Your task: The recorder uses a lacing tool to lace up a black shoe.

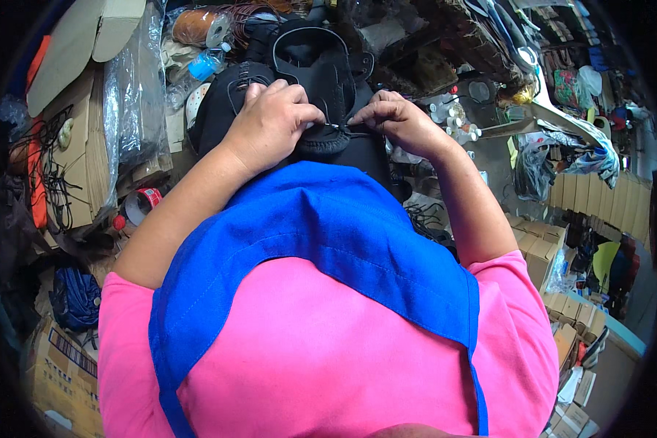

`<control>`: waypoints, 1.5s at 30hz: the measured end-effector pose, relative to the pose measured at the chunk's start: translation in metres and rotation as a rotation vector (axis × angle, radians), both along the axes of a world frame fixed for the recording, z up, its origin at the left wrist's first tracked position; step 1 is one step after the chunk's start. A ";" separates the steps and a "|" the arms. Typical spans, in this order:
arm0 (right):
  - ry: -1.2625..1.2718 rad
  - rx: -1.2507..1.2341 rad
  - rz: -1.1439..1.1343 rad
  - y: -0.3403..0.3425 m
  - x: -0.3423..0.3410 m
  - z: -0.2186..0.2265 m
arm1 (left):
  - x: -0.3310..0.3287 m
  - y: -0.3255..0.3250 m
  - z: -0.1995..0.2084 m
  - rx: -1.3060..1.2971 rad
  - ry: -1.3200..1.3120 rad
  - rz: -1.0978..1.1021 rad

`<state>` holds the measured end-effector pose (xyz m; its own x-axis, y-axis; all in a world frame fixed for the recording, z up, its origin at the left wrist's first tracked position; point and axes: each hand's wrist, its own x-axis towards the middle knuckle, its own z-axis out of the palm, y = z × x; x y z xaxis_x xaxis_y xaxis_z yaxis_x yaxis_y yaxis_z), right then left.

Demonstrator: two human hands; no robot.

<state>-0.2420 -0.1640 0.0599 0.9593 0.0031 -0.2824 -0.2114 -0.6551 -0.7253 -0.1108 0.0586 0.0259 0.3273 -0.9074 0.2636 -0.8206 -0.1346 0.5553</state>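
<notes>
A black piece with a thick, stitched, rounded edge (323, 143) lies in front of me over black material. My left hand (274, 120) rests on it from the left, thumb and forefinger closed at the seam. From the right, my right hand (398, 120) pinches close to the same seam, its fingertips together. Between the two sets of fingertips shows a small bright glint, too small to name. Farther back, a black loop (310, 33) rises from the black work. What exactly each pinch holds is partly hidden by the fingers.
At the back left are an orange thread spool (196, 28) and a plastic bottle with a blue label (206, 66). Flat cardboard (87, 146) and clear plastic wrap stand at left. Several small bottles (456, 120) cluster at right, with stacked boxes (540, 252) nearer me.
</notes>
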 end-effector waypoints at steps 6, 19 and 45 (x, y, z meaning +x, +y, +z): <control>-0.012 0.017 0.026 0.000 -0.001 -0.001 | -0.002 -0.001 0.000 -0.014 -0.012 0.005; 0.020 0.125 0.002 -0.003 0.003 -0.010 | 0.011 -0.020 -0.009 -0.071 0.002 -0.181; 0.015 0.167 -0.058 0.002 -0.016 -0.013 | 0.003 0.001 -0.004 -0.010 -0.102 -0.006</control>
